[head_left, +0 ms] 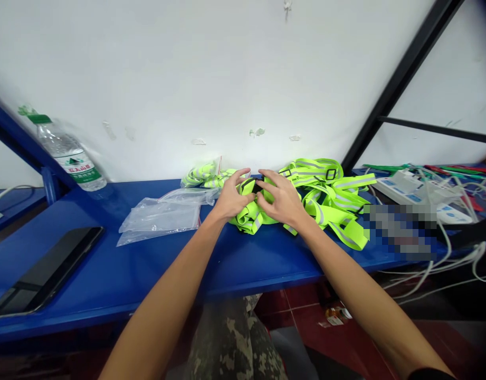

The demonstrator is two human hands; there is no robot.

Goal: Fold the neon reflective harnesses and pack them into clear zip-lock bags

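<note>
Both hands meet at a bundle of yellow-green reflective strap (250, 217) with grey stripes, at the middle of the blue table. My left hand (231, 196) has its fingers closed around the left side of the bundle. On the right side, my right hand (280, 198) grips the same bundle, thumb and fingers bent toward a dark piece at its top. A loose heap of the same reflective straps (337, 198), with black buckles, lies just right of my right hand. Behind my left hand sit clear bags packed with folded reflective straps (201, 174).
Flat clear plastic bags (161, 219) lie left of my hands. A black phone (48, 269) rests at the table's left front, and a water bottle (74, 155) leans near the wall. White devices (420, 192) and tangled cables (444, 258) crowd the right end.
</note>
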